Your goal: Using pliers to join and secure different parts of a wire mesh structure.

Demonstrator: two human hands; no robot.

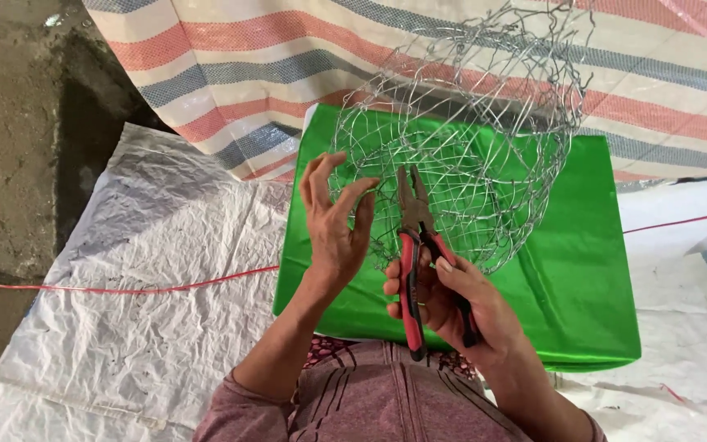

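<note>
A round basket of woven silver wire mesh (pixel 484 123) lies tilted on a shiny green covered block (pixel 583 270), its open mouth facing me. My left hand (pixel 333 221) has its fingers spread and touches the basket's near left rim. My right hand (pixel 443 299) grips pliers with red and black handles (pixel 413 254). The pliers' jaws point up into the mesh at the near rim.
A striped red, blue and cream woven sheet (pixel 231 74) hangs behind the block. White woven sacking (pixel 149 270) covers the ground, crossed by a thin red cord (pixel 124 289). Bare dirt floor (pixel 10 147) lies at the left.
</note>
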